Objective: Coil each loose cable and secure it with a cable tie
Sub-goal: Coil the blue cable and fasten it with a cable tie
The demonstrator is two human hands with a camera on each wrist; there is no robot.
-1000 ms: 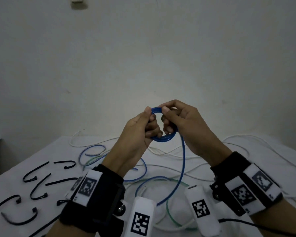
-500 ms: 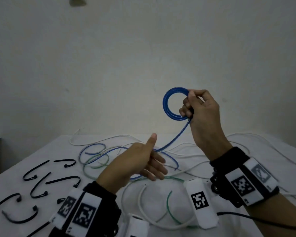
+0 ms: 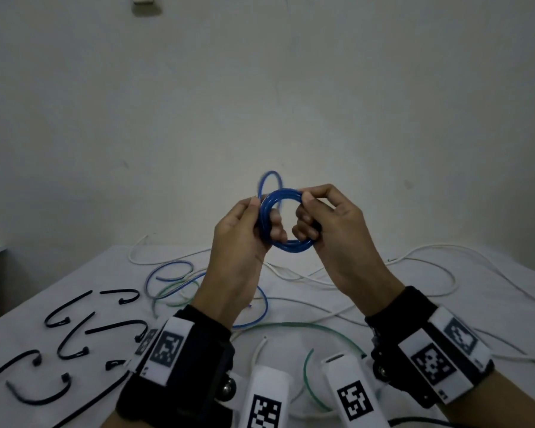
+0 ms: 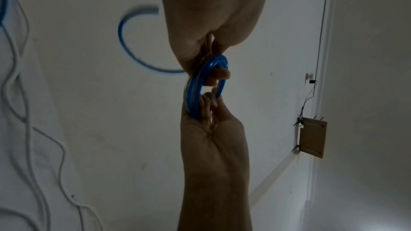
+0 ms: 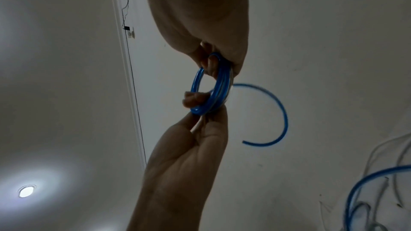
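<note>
A blue cable coil [image 3: 291, 244] of several small loops is held up in front of the wall, above the table. My left hand [image 3: 264, 215] pinches its left side between thumb and fingers. My right hand [image 3: 305, 215] pinches its right side, with fingers curled through the ring. A loose blue tail [image 3: 272, 177] curves up behind the coil, blurred. The left wrist view shows the coil [image 4: 193, 94] edge-on between both hands, with the tail [image 4: 126, 45] arcing left. In the right wrist view the coil [image 5: 219, 87] and tail [image 5: 280, 111] show the same way.
Several black cable ties [image 3: 74, 335] lie on the white table [image 3: 112, 267] at the left. Loose white cables [image 3: 430, 273], a green cable [image 3: 306, 325] and another blue cable [image 3: 167, 270] sprawl across the middle and right. A wall stands close behind.
My left hand rose from low and open to grip the coil's left side. My right hand brought the coil down and inward. The blue tail left the table and now swings above the coil.
</note>
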